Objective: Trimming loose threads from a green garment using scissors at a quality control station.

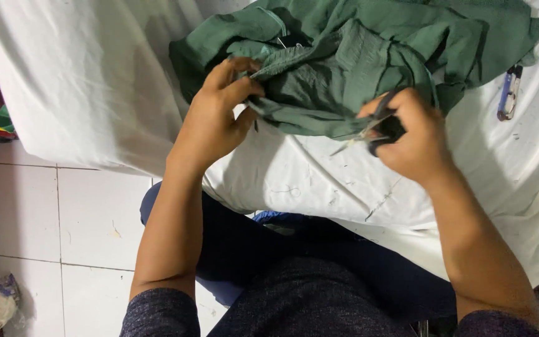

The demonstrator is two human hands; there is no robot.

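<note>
Matt green cloth garment (350,62), ribbed at one band, lies on a creased white cotton sheet (95,75). Beside the garment, the scissors (369,131) show shiny metal blades.

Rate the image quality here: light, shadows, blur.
Head view: even, soft indoor light, no glare; the white sheet looks bright but keeps its folds. Faint shadows lie under the green garment and left hand. The right hand and its snips are slightly motion-blurred; the blue tool is soft.
</note>
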